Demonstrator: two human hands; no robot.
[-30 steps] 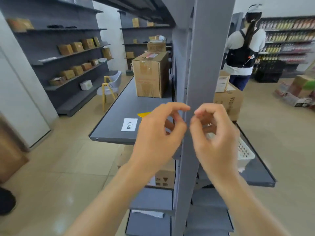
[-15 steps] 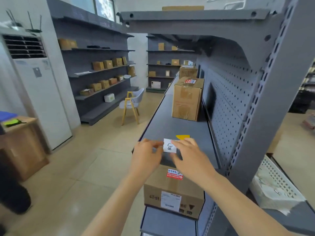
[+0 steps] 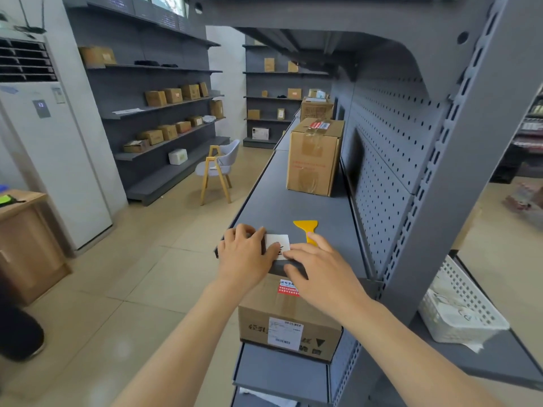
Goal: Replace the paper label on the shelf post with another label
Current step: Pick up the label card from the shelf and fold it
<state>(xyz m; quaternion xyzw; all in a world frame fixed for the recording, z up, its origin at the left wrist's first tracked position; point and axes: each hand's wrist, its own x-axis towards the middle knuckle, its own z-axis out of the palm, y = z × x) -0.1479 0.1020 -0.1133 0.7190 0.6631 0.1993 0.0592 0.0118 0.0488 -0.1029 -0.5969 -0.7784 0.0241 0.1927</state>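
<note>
A small white paper label [image 3: 278, 244] with a black mark lies at the near end of the grey shelf [image 3: 296, 207]. My left hand [image 3: 246, 254] rests on the shelf's corner with its thumb on the label's left edge. My right hand [image 3: 318, 270] lies flat beside it, its fingertips on the label's lower right edge. The grey slotted shelf post [image 3: 458, 160] rises at the right, apart from both hands; no label shows on it.
A yellow plastic scraper [image 3: 307, 229] lies just beyond my right hand. A tall cardboard box [image 3: 314, 157] stands farther along the shelf. Another carton [image 3: 289, 321] sits on the shelf below, and a white basket [image 3: 461, 306] at the right. A chair [image 3: 219, 168] stands in the aisle.
A second ago both hands were pinching at the post. They have since moved left and down to the shelf end, and now press on the label lying there.
</note>
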